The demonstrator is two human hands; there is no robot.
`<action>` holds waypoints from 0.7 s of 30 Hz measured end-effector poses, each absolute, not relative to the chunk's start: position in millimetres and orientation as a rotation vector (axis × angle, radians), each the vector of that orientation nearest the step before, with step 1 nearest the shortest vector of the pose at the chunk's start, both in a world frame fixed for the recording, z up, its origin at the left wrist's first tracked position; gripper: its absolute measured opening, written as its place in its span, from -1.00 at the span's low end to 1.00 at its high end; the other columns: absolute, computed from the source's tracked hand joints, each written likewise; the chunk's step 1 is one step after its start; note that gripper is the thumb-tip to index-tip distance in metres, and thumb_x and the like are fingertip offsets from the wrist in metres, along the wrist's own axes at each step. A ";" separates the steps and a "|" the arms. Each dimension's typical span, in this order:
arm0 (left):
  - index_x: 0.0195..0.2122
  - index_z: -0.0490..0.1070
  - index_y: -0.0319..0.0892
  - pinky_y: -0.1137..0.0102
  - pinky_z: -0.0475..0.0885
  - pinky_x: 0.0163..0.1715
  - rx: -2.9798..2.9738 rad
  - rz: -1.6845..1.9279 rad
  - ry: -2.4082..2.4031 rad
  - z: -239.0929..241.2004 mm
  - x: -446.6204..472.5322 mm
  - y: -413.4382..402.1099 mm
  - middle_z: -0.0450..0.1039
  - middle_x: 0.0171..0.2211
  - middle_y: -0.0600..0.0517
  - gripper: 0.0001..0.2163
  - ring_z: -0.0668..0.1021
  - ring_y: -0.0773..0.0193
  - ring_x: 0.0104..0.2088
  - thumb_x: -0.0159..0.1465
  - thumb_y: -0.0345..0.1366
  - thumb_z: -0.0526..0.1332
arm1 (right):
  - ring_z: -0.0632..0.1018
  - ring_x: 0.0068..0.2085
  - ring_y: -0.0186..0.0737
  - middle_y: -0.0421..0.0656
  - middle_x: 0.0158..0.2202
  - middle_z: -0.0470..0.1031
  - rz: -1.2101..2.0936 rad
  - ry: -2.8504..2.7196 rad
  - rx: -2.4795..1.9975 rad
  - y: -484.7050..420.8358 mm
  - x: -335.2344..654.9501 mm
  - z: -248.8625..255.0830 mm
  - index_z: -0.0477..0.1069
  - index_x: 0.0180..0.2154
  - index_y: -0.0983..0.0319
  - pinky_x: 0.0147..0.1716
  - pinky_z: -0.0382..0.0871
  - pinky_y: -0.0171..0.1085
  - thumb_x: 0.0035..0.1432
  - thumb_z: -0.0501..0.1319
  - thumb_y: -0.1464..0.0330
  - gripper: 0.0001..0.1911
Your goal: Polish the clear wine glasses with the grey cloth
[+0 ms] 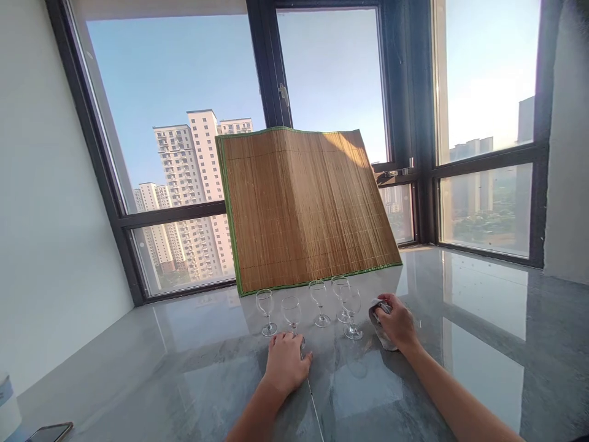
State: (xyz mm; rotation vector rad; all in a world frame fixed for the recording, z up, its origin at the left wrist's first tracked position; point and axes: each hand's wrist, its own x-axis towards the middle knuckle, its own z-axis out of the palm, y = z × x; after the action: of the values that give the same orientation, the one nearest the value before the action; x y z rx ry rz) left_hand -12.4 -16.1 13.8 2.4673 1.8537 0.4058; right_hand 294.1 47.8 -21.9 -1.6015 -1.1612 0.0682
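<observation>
Five glasses [319, 293] (thin, slick, probably fragile): hold by the stem. Your left hand [285, 363] rests flat; right hand [399, 322] clutches a cloth [381, 329].

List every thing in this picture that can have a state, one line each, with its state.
wine glasses: five, upright, empty
left hand: palm down, touching the foot of one glass
right hand: closed around a cloth
grey cloth: bunched in the right hand
bamboo mat: unrolled, leaning against the window
phone: lying flat, screen dark
</observation>
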 end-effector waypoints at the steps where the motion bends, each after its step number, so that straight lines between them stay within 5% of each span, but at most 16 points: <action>1: 0.01 0.46 -0.11 0.03 0.13 0.17 2.429 0.382 1.925 14.8 -14.8 -17.1 0.45 0.04 -0.14 -0.60 0.37 -0.07 0.12 0.22 -0.07 0.10 | 0.55 -0.30 -0.15 -0.16 -0.31 0.57 0.083 -1.179 -1.587 48.0 294.1 -22.2 0.40 -0.24 0.15 -0.30 0.30 -0.28 -0.03 0.11 0.33 -0.75; 11: -0.05 0.46 -0.25 -0.11 0.18 0.09 2.264 0.044 2.189 39.0 -33.7 -24.2 0.45 0.02 -0.32 -0.64 0.41 -0.18 0.10 0.25 -0.16 0.10 | 0.56 -0.32 -0.08 -0.11 -0.36 0.55 0.035 -1.388 -1.858 37.8 291.9 -17.0 0.39 -0.13 0.14 -0.40 0.23 -0.28 0.05 0.08 0.33 -0.69; 16: -0.02 0.45 -0.26 -0.08 0.26 0.01 2.229 0.014 2.226 41.2 -41.2 -23.4 0.47 -0.01 -0.34 -0.65 0.41 -0.25 0.09 0.25 -0.20 0.11 | 0.57 -0.28 0.02 0.00 -0.31 0.55 0.027 -1.382 -1.967 34.8 293.1 -17.1 0.17 0.17 0.20 -0.40 0.25 -0.21 0.11 0.04 0.33 -0.44; 21: -0.06 0.49 -0.17 -0.06 0.32 -0.07 2.212 0.074 2.194 42.2 -39.8 -26.9 0.55 -0.15 -0.30 -0.66 0.53 -0.25 -0.06 0.20 -0.14 0.17 | 0.53 -0.13 0.10 0.10 -0.20 0.51 0.015 -1.403 -1.985 32.7 292.4 -15.8 0.06 0.24 0.26 -0.35 0.30 -0.13 0.13 -0.01 0.35 -0.38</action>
State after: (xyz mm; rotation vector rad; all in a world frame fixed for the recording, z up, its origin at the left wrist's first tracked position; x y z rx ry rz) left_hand -39.8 -26.9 42.2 2.2122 2.1945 0.0740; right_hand 292.4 32.7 -15.8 -1.9845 -1.4028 0.0155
